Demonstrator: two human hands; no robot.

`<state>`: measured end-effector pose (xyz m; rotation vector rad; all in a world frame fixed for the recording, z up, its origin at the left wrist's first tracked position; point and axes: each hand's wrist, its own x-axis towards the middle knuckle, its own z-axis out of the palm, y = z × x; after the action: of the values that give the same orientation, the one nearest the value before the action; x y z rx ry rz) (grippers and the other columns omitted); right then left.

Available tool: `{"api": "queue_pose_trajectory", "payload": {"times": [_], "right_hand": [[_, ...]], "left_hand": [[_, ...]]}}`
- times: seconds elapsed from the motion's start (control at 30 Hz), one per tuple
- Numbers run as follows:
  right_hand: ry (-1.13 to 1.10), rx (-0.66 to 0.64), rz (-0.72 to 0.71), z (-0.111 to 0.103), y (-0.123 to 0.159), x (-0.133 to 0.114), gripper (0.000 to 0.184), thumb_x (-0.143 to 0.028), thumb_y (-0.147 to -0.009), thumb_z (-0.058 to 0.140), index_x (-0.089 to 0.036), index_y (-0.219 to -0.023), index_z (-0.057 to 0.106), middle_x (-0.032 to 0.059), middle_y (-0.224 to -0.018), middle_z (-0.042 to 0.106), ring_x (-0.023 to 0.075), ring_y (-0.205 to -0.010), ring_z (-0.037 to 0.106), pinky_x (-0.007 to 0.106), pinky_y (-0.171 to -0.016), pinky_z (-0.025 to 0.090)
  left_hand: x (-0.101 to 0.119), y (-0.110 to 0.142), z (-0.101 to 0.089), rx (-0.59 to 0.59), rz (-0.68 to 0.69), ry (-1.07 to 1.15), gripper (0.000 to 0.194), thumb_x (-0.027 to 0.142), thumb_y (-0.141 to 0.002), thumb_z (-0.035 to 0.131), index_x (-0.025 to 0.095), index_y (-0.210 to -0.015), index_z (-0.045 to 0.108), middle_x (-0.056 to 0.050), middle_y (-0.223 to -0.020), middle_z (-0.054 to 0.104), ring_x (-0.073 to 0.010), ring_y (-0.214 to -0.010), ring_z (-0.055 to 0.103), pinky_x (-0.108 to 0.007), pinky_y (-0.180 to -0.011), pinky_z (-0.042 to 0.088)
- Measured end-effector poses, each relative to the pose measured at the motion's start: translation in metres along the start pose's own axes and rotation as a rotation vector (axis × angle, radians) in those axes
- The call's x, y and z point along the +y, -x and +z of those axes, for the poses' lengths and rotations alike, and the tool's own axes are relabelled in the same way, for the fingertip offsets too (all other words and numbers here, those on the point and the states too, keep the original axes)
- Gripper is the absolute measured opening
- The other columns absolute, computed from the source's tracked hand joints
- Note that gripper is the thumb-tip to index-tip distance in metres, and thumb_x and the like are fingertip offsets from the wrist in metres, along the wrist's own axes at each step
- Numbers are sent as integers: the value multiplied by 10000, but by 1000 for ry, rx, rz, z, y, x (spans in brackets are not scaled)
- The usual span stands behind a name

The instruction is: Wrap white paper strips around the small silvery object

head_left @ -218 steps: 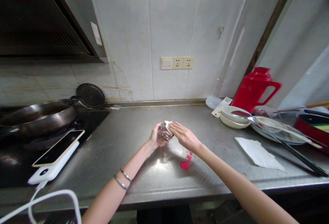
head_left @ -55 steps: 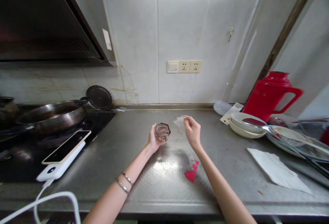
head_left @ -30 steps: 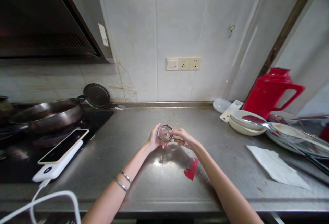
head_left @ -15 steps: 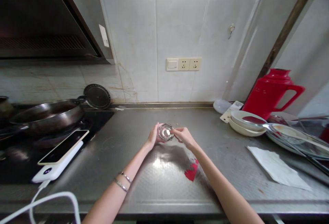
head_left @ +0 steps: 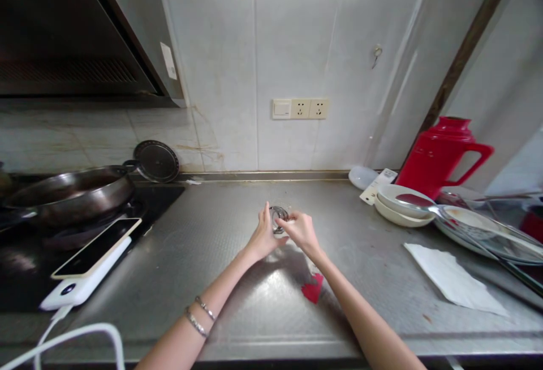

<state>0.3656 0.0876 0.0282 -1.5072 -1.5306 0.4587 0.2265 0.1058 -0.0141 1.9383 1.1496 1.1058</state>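
In the middle of the view, a small clear glass cup [head_left: 279,211] with a round rim is held above the steel counter. My left hand [head_left: 263,239] wraps round its left and lower side, with the fingertips pointing up. My right hand [head_left: 302,232] is closed at the cup's right side, thumb and fingers at the rim. Its fingers partly cover the cup, and whether anything small is pinched in them cannot be seen. A torn red scrap [head_left: 313,288] lies on the counter below, beside my right forearm.
A pan [head_left: 76,192] sits on the stove at left, with a phone [head_left: 97,247] on a white power bank [head_left: 87,285] in front. At right stand a red thermos [head_left: 432,160], stacked bowls [head_left: 403,214], plates and a white napkin [head_left: 456,279].
The cup has turned so its opening faces me less. My left hand has come further round its lower side, and my right hand has shifted slightly along the rim.
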Motion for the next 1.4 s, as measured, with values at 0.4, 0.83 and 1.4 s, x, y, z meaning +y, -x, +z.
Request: {"api": "queue_pose_trajectory", "payload": {"times": [0.4, 0.83, 1.4], "right_hand": [[-276, -206, -46, 1, -15, 18, 344, -510, -783, 553, -180, -856, 622, -23, -588, 553, 140, -551, 504, 238, -520, 371], [-573, -117, 198, -24, -32, 26, 510, -293, -628, 617, -191, -1128, 597, -20, -689, 627, 139, -581, 554, 225, -505, 398], [-409, 19, -215, -9, -5, 1, 281, -441, -810, 626, -200, -866, 761, 65, -832, 707, 200, -785, 622, 292, -712, 462]], "left_hand": [[2, -4, -6, 199, -52, 257, 753, 284, -543, 835, 189, -1182, 446, -99, -1089, 581, -238, -982, 580, -392, -942, 419], [15, 6, -33, -16, -33, 467, 803, 198, -531, 849, 228, -1229, 452, -81, -1110, 574, -192, -952, 570, -318, -891, 437], [20, 21, -38, -107, 119, 199, 866, 211, -598, 794, 214, -1340, 347, -147, -1296, 473, -296, -1118, 520, -420, -958, 420]]}}
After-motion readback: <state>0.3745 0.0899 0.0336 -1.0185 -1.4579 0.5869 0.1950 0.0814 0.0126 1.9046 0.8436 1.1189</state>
